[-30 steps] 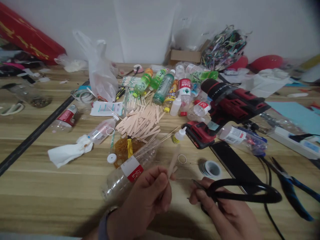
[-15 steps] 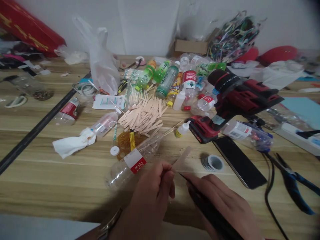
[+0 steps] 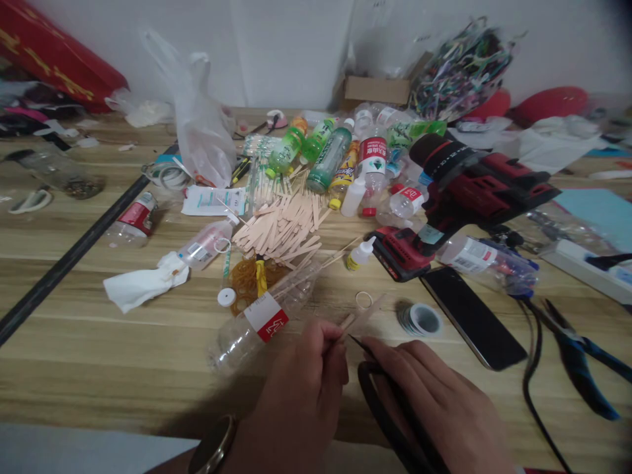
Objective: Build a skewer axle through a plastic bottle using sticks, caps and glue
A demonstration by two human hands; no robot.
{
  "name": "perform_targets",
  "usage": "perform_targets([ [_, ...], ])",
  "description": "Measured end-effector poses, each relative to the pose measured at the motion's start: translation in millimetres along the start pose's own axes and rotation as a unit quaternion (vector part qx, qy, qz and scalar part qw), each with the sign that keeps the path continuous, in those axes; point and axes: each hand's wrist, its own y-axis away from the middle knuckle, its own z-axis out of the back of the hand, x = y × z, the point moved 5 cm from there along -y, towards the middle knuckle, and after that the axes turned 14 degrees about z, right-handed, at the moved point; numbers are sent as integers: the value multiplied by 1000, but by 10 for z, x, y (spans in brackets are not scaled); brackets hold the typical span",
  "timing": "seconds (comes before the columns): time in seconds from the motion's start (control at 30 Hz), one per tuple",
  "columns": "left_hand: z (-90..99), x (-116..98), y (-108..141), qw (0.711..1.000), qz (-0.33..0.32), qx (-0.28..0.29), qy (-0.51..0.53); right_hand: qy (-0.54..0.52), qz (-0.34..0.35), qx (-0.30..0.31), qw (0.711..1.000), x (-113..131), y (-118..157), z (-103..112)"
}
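My left hand [image 3: 316,375] pinches a thin pale wooden stick [image 3: 347,322] between thumb and fingers. A faint, blurred pale strip [image 3: 371,307] extends beyond it, too smeared to identify. In my right hand [image 3: 434,395] is a black-handled tool [image 3: 382,401] that looks like scissors, with a looped handle and a narrow dark tip. That tip points at the stick, close to my left fingertips; whether it touches I cannot tell. Beside my left hand lies a clear plastic bottle [image 3: 241,339] with a red and white label. A small ring [image 3: 364,301] rests just beyond the stick.
Wooden craft sticks [image 3: 284,224] are heaped mid-table, with rubber bands [image 3: 243,280] nearer. Several bottles [image 3: 330,158] lie behind. To the right are a red cordless drill [image 3: 474,191], a glue bottle [image 3: 360,255], a wire spool [image 3: 419,320], a phone [image 3: 474,319] and pliers [image 3: 577,362].
The stick in my left hand has turned and now shows a narrower, more wooden-looking edge. The tool in my right hand has tilted, so its black loop shows. My left wrist has rotated slightly.
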Motion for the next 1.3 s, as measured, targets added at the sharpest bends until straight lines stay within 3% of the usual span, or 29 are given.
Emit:
perform_targets([
  [0.2, 10, -38, 8, 1000, 24, 5, -4, 1, 16, 19, 1000, -14, 45, 25],
  [0.47, -24, -25, -19, 1000, -2, 18, -25, -7, 8, 32, 999, -35, 141, -29],
  [0.8, 1, -36, 33, 998, -25, -21, -58, 9, 27, 37, 999, -9, 143, -17],
  [0.93, 9, -70, 64, 988, -83, -56, -120, 17, 23, 47, 998, -2, 149, 6],
  [1.07, -23, -88, 131, 949, -188, -110, -226, -3, 22, 34, 999, -12, 154, 9],
  [1.17, -49, -130, 169, 898, -261, -164, -314, -104, -35, -17, 994, -77, 109, 4],
  [1.3, -32, -254, 202, 829, -348, -246, -363, -312, -164, -36, 935, -184, -7, -79],
])
